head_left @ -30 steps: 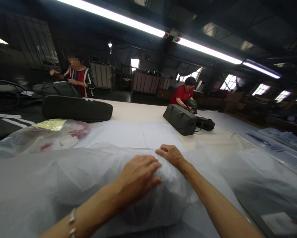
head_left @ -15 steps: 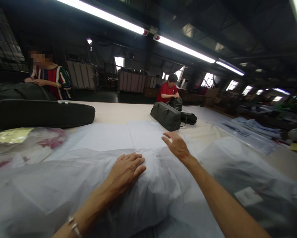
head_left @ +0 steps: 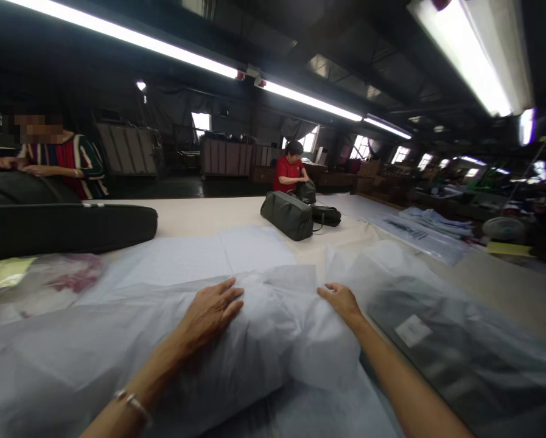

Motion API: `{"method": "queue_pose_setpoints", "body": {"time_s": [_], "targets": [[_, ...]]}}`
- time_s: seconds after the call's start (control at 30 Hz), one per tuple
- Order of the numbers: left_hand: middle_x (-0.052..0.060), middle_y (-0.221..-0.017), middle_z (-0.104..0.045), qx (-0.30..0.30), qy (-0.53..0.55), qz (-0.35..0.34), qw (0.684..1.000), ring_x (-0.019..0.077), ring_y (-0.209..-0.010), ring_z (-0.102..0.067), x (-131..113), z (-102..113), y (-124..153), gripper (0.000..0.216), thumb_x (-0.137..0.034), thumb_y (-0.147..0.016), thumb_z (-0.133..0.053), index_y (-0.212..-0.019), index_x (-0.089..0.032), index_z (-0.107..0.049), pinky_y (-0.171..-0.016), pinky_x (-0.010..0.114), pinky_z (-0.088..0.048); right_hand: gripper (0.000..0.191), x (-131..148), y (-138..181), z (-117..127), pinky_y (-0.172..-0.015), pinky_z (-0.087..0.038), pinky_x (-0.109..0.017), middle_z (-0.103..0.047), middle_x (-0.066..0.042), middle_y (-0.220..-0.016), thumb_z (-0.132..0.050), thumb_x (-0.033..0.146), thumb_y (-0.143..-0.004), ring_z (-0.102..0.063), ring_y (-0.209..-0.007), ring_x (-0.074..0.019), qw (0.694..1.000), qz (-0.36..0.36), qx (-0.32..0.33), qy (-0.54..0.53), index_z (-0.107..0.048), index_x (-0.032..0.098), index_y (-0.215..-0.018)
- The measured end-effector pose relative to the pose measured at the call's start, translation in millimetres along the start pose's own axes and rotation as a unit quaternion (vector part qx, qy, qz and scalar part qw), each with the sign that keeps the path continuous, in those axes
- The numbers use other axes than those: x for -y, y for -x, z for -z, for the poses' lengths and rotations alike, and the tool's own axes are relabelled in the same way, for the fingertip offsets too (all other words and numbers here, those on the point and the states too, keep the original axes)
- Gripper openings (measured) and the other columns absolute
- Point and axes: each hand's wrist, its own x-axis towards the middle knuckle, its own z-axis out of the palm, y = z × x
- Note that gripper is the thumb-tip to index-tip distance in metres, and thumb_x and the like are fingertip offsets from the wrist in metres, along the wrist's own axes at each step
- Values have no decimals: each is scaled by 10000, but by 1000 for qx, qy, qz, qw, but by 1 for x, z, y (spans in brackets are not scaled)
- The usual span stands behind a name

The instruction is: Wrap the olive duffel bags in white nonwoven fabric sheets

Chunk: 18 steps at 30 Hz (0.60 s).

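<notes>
A whitish translucent plastic bag (head_left: 273, 340) covers a long bulky item in front of me; what lies inside is hidden. On top of it rests my left hand (head_left: 215, 307), flat and open, with a bracelet at the wrist. My right hand (head_left: 343, 302) is at the bag's right end, thumb and fingers closed on the edge of the plastic. Just right of that hand lies another plastic bag (head_left: 437, 304) with a dark item and a white label inside. Beyond my hands, thin white sheets (head_left: 254, 243) are spread on the table.
A long dark case (head_left: 72, 226) and a clear bag with a yellow paper (head_left: 44, 280) lie left. Grey-green bags (head_left: 288, 214) stand farther off, before a person in red (head_left: 288, 173). A person in stripes (head_left: 67, 158) handles dark fabric. Flat plastic packs (head_left: 409, 231) lie right.
My right hand has come down from above the sheets to the bag's right end and closed on the plastic. My left hand stays on the bag. The view has turned slightly right.
</notes>
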Motion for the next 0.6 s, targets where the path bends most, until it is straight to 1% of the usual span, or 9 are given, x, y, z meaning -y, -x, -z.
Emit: {"method": "queue_pose_setpoints", "body": {"time_s": [0.1, 0.17, 0.23, 0.27, 0.33, 0.43, 0.5, 0.53, 0.6], "targets": [[94, -1358, -597, -8, 5, -31, 999, 258, -1248, -551, 3, -1, 0, 376, -374, -991, -364, -1225, -238, -625, -1055, 455, -461, 299, -9, 3, 22, -800, -472, -362, -726, -90, -881, -637, 346, -751, -665, -912, -282, 995, -24, -77, 60, -697, 210, -1010], [92, -1325, -622, -23, 16, -45, 999, 266, -1242, -554, 7, -3, -1, 404, -401, -988, -344, -1200, -224, -640, -1062, 454, -456, 366, -22, 20, 48, -809, -455, -367, -721, -89, -931, -602, 353, -786, -656, -938, -280, 990, -20, -110, 88, -656, 240, -1130], [89, -1296, -642, -34, 32, -53, 997, 275, -1266, -532, 12, -7, -2, 433, -439, -981, -331, -1189, -221, -641, -1079, 457, -440, 408, -42, 47, 84, -825, -442, -352, -717, -80, -971, -565, 374, -811, -646, -951, -265, 986, -10, -129, 105, -621, 251, -1196], [85, -1284, -649, -34, 41, -60, 997, 281, -1287, -511, 15, -9, -3, 443, -448, -977, -320, -1186, -222, -639, -1085, 465, -433, 399, -55, 63, 105, -835, -437, -341, -715, -76, -993, -547, 385, -816, -642, -953, -255, 985, -6, -134, 110, -628, 249, -1183], [79, -1263, -661, -22, 54, -87, 994, 296, -1323, -469, 22, -15, -6, 451, -426, -970, -290, -1164, -219, -642, -1085, 485, -426, 354, -83, 100, 148, -831, -439, -320, -717, -70, -991, -510, 419, -816, -640, -924, -238, 984, -11, -135, 114, -673, 237, -1073], [76, -1274, -653, -4, 57, -117, 992, 298, -1330, -457, 30, -19, -10, 471, -406, -947, -262, -1099, -213, -664, -1100, 470, -403, 386, -128, 152, 200, -734, -460, -321, -719, -69, -812, -474, 503, -786, -645, -786, -237, 986, -50, -125, 102, -705, 206, -873], [43, -1289, -646, 5, 64, -102, 993, 270, -1344, -440, 31, -18, -11, 478, -434, -940, -268, -1115, -218, -657, -1129, 432, -363, 433, -155, 172, 215, -674, -466, -330, -706, -69, -717, -480, 548, -746, -645, -726, -247, 989, -76, -100, 78, -710, 186, -811], [20, -1295, -643, 10, 72, -87, 994, 253, -1358, -423, 31, -17, -11, 479, -446, -939, -274, -1143, -221, -645, -1142, 420, -341, 450, -167, 175, 216, -658, -471, -333, -707, -71, -703, -491, 563, -723, -649, -718, -252, 991, -84, -81, 61, -714, 178, -791], [-16, -1302, -638, 24, 97, -53, 994, 227, -1381, -389, 29, -14, -10, 483, -470, -935, -298, -1196, -221, -620, -1160, 407, -305, 479, -186, 167, 203, -655, -483, -337, -723, -75, -735, -514, 587, -685, -660, -741, -260, 995, -87, -37, 24, -726, 169, -786]]}}
